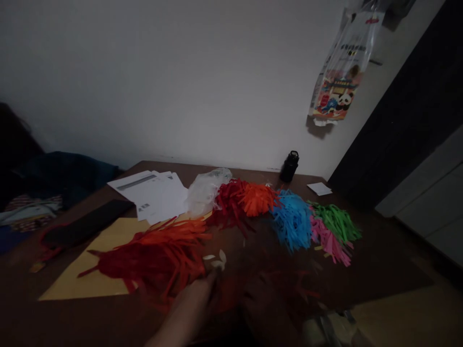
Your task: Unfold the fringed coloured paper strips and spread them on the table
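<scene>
My left hand (205, 293) and my right hand (258, 291) are close together at the table's near edge, dim and blurred. Their fingers look curled around a red and orange paper tassel (228, 288), with loose red strips showing past the right hand. Beside my left hand, a larger bunch of red and orange fringed paper (152, 258) lies partly on a yellow sheet (104, 282). Just beyond the left fingertips are pale, petal-like pieces (218, 262).
Across the table (383, 274) stand red (231, 202), orange (258, 198), blue (292, 220), green (336, 221) and pink (329, 241) fringed bunches. Behind are a clear plastic bag (206, 190), white papers (159, 193) and a black bottle (290, 166). A dark case (87, 224) lies left.
</scene>
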`<action>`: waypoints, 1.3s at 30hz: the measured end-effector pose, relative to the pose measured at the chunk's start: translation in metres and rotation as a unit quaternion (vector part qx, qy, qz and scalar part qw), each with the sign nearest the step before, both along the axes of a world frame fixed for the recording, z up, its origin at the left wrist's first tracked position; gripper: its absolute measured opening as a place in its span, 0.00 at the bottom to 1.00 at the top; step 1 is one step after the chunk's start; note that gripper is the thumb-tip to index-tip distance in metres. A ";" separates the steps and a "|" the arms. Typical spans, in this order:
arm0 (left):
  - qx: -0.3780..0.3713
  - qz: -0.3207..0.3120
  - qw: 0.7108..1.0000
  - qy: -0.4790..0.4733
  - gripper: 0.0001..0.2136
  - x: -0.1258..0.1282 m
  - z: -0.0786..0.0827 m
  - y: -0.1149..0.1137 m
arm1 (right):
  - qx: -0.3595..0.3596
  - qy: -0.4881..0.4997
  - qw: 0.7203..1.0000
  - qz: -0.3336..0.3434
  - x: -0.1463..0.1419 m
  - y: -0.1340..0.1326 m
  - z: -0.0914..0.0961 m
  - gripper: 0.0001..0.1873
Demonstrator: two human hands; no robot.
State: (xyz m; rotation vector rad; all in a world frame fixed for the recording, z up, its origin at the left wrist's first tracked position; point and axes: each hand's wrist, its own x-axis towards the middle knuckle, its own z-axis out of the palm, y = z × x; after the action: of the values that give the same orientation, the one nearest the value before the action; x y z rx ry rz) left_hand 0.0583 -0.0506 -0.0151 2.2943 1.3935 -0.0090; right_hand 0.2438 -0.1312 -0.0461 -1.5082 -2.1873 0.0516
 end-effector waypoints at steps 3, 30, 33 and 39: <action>0.098 0.000 0.995 -0.022 0.20 -0.007 -0.002 -0.006 | 0.024 -0.011 1.000 0.001 0.000 0.003 -0.009 0.09; 0.220 -0.015 0.975 -0.033 0.13 -0.019 -0.037 -0.013 | 0.066 -0.169 0.972 -0.150 0.008 0.027 -0.045 0.11; 0.245 0.003 0.969 0.012 0.14 -0.013 -0.044 -0.010 | 0.065 -0.118 0.977 -0.164 0.009 0.032 -0.041 0.09; 0.264 -0.079 0.954 -0.116 0.12 -0.013 -0.066 0.000 | 0.066 -0.012 0.997 -0.040 0.006 0.022 -0.005 0.09</action>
State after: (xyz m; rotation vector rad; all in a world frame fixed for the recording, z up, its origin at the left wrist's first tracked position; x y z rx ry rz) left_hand 0.0450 -0.0504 -0.0811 2.7156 1.1882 0.6340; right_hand 0.2498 -0.1097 -0.0510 -1.5261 -2.1021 -0.1350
